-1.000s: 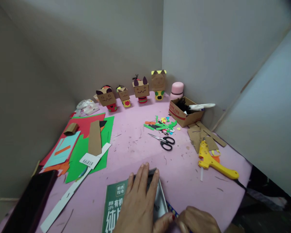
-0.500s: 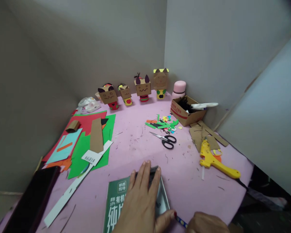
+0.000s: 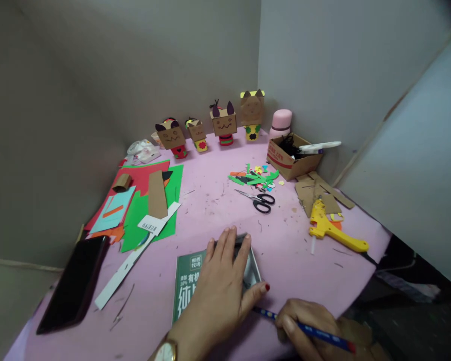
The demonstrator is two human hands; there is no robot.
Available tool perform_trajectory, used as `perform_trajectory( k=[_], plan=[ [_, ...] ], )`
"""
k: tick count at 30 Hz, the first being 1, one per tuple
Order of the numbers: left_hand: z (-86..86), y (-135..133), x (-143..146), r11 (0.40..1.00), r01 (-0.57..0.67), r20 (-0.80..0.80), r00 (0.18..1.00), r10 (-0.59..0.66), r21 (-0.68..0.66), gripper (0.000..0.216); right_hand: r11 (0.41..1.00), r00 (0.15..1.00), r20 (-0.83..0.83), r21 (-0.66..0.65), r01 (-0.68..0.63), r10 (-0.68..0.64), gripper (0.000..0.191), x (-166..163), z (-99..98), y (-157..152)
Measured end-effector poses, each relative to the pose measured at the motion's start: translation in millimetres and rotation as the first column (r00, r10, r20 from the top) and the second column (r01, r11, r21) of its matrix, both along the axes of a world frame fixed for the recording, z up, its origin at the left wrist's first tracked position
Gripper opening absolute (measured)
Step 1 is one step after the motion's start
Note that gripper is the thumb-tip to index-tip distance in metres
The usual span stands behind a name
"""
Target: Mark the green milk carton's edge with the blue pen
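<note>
My left hand (image 3: 220, 288) lies flat, fingers spread, on a flattened green carton (image 3: 188, 283) with white lettering near the table's front edge. A grey inner flap of the carton (image 3: 252, 273) shows just right of the fingers. My right hand (image 3: 308, 326) is closed around a blue pencil (image 3: 311, 332), whose tip touches the table beside my left thumb at the carton's right edge. A watch sits on my left wrist.
On the pink table (image 3: 210, 210): black scissors (image 3: 261, 199), yellow glue gun (image 3: 332, 231), paper scraps (image 3: 253, 178), cardboard box (image 3: 293, 159), cardboard pieces (image 3: 315, 195), coloured paper sheets (image 3: 143, 205), black phone (image 3: 75, 283), white strip (image 3: 122, 273). Several cardboard figures (image 3: 223, 123) and a pink bottle (image 3: 280, 123) stand at the back.
The view has tilted down, so both hands show more fully. My right hand has drawn the pencil back toward me along the carton's right edge; the left hand stays pressed flat.
</note>
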State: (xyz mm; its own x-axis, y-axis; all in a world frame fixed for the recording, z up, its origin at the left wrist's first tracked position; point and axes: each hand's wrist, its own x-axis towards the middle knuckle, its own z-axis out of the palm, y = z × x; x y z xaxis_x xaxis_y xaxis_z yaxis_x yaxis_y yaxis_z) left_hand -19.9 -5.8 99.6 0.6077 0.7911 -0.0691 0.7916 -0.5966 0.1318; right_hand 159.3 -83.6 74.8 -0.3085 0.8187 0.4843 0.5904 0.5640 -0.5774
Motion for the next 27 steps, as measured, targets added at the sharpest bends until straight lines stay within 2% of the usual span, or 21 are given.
perform_trajectory(
  k=[3,4,9,18,27],
  plan=[
    [0.0,-0.5,2.5,1.000,-0.007,0.001,1.000,0.007,0.004,0.071,0.991,0.997,0.066,0.127,-0.041,0.033,0.034,-6.5,-5.9,-0.8],
    [0.0,-0.7,3.5,1.000,-0.008,0.003,1.000,0.008,0.009,0.072,0.990,0.996,0.063,0.124,-0.065,0.058,0.033,-8.9,-8.1,-1.7],
    [0.5,-0.6,7.2,0.999,-0.008,0.010,1.000,0.007,0.044,0.071,0.992,0.979,-0.203,-0.113,-0.053,0.029,0.030,-22.4,-16.8,-6.1],
    [1.6,-2.8,6.9,0.998,-0.003,-0.002,1.000,0.003,0.063,0.071,0.991,0.954,-0.299,-0.119,-0.059,0.021,0.027,-42.6,-31.5,-2.5],
    [3.2,-3.7,7.1,0.998,-0.006,0.005,1.000,0.005,0.061,0.071,0.976,0.949,-0.315,-0.202,-0.084,0.017,0.026,-41.2,-29.1,-1.4]
  ],
)
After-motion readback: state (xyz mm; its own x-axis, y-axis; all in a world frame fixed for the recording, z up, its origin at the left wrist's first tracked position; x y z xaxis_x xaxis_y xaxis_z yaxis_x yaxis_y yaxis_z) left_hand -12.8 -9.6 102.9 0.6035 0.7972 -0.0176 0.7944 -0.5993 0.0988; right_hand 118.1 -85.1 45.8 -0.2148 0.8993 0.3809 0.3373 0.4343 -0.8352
